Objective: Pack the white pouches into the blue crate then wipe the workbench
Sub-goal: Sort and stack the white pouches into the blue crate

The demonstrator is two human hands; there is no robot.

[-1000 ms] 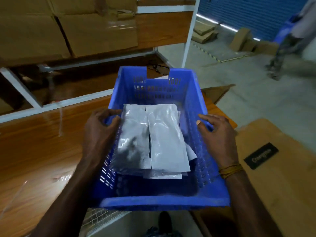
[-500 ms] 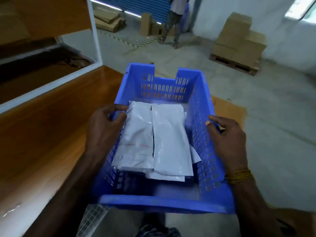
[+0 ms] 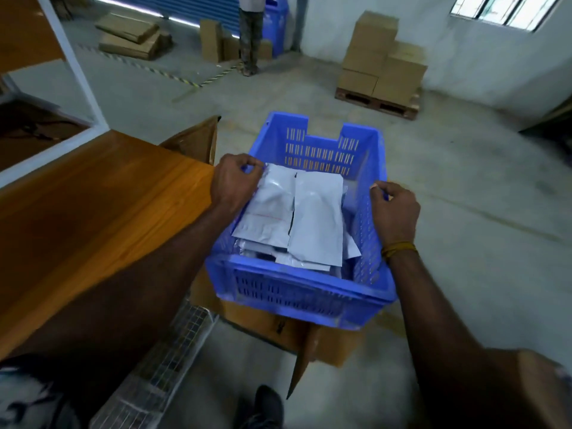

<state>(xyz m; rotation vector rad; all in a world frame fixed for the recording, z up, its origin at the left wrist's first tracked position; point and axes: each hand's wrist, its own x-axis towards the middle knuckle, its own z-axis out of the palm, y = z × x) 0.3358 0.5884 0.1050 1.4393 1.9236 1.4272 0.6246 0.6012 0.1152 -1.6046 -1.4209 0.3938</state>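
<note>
Your left hand [image 3: 236, 181] curls its fingers over the left rim of the blue perforated plastic crate [image 3: 297, 283], knuckles up, thumb side against the topmost pouch; your right hand [image 3: 394, 209] grips the right rim likewise, fingers wrapped over the edge, a yellow thread band [image 3: 397, 249] around its wrist; both forearms reach forward from the lower corners. The crate is rectangular, its walls slotted in rows, its far wall notched with a handle cut-out; it is held clear of the workbench, above a flattened brown cardboard box [image 3: 291, 332] lying on the floor. Inside it lie the flat white matte pouches [image 3: 315, 218], stacked, two on top side by side and lengthwise, slightly crumpled, the corners of others showing beneath. To your left stands the glossy wood-grain workbench [image 3: 93, 212], its smooth top bare of pouches; a wire mesh panel [image 3: 164, 360] shows below its edge. Beyond stretches the grey concrete floor [image 3: 464, 181]; brown cardboard cartons [image 3: 383, 63] are stacked on a wooden pallet [image 3: 377, 103]; another person's legs [image 3: 249, 35] stand by further boxes.
</note>
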